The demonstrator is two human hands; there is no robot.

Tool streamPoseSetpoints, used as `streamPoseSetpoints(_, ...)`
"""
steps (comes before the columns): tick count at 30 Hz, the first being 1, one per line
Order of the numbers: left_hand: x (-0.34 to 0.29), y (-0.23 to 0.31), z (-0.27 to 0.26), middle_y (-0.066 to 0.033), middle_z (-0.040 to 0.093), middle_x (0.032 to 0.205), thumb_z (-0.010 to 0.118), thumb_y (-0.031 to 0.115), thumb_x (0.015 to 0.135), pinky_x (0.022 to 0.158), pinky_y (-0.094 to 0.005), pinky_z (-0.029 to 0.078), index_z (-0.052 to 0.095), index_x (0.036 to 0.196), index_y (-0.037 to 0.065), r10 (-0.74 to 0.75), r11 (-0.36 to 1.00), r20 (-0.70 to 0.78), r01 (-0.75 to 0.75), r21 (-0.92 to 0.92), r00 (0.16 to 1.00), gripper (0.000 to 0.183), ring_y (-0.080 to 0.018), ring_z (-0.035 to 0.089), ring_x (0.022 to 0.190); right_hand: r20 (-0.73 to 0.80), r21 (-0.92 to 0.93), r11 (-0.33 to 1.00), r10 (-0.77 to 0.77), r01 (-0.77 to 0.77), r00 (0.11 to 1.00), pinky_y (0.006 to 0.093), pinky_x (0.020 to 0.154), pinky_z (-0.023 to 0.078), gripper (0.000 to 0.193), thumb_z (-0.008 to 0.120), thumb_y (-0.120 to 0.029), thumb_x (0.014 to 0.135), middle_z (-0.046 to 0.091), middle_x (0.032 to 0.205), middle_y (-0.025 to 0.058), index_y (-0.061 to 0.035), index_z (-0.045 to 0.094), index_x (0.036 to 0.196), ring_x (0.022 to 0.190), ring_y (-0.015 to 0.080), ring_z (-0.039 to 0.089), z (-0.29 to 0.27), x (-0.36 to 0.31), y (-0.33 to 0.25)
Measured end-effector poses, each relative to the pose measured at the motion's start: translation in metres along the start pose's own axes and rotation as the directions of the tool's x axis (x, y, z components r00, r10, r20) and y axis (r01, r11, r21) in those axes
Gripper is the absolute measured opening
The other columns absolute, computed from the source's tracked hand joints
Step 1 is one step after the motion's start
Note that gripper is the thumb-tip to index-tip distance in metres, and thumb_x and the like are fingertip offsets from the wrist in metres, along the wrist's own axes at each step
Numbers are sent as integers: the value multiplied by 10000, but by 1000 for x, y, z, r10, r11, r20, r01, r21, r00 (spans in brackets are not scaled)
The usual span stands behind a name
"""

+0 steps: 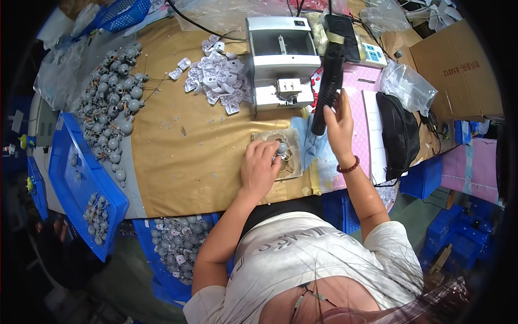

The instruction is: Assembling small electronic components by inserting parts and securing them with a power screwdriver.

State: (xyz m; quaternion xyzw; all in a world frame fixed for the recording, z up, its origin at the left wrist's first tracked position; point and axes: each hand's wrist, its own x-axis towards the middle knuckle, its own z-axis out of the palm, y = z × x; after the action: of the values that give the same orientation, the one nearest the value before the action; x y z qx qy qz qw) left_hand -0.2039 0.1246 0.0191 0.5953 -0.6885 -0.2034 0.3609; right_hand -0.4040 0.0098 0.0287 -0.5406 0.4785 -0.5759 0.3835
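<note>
My left hand (pixel 260 166) is closed at the fingertips on a small grey ball-shaped part (pixel 282 147), which sits in a square tan fixture (pixel 294 168) on the table; the palm side is hidden. A black electric screwdriver (pixel 329 86) hangs tilted at the right of the fixture, slightly blurred. My right hand (pixel 340 127) is beside it, its fingers stretched upward and apart, with the thumb against or very near the tool's handle. Behind the fixture stands a grey and white machine (pixel 283 67).
White plastic pieces (pixel 218 75) are heaped left of the machine. Many grey ball-shaped parts (pixel 110 102) with wires cover the table's left end. A blue tray (pixel 81 178) and a blue bin (pixel 178 243) hold more. To the right lie a black pouch (pixel 398 135) and a cardboard box (pixel 458 70).
</note>
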Motion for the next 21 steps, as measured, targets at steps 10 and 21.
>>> streamPoseSetpoints(10,-2,-4,1,-114,657,1083,738,83,793,944,-421,483,624,1158,57,37,999,10,-37,8,999,384,-327,576,1072,466,-252,968,110,12,878,307,680,500,84,672,-40,912,670,820,103,24,682,964,743,201,636,25,-53,12)
streamPoseSetpoints(21,-17,-4,-26,-120,646,1087,731,100,814,920,-424,501,623,1117,47,67,998,34,-66,-19,997,325,-332,589,1053,524,-35,965,240,-261,817,251,754,529,148,570,-87,1017,711,943,80,29,601,1104,841,108,664,27,-50,0)
